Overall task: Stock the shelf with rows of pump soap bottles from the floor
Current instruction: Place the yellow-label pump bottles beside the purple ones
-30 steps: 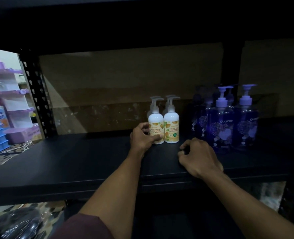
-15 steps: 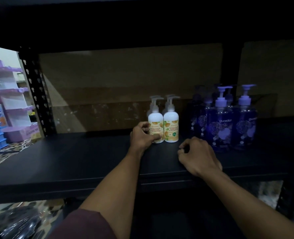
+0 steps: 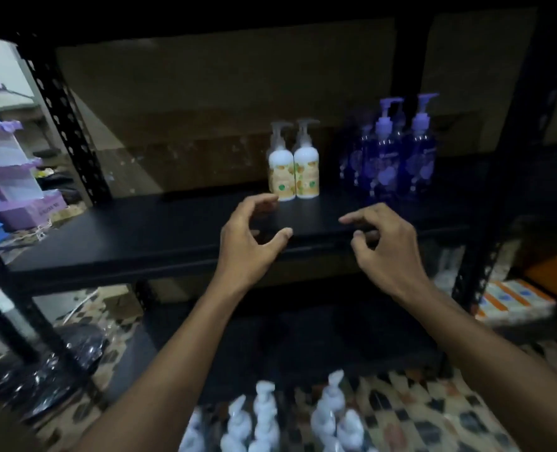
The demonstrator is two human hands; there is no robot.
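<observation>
Nearest, below the shelf [image 3: 124, 236]: floor bottles [image 3: 264, 419], white, pump-topped, blurred, count uncertain; stock to fetch. At the shelf's front edge: left hand [image 3: 247, 246] and right hand [image 3: 391, 252], apart, both empty, fingers loosely curved. On the shelf, mid-depth: white pair [image 3: 294, 168], upright, touching; the row's start. On the shelf, toward its right end: purple bottles [image 3: 401, 158], grouped. Method, as I judge it: I take each floor bottle by the body, not the pump, and set it flush against the white pair, label forward.
</observation>
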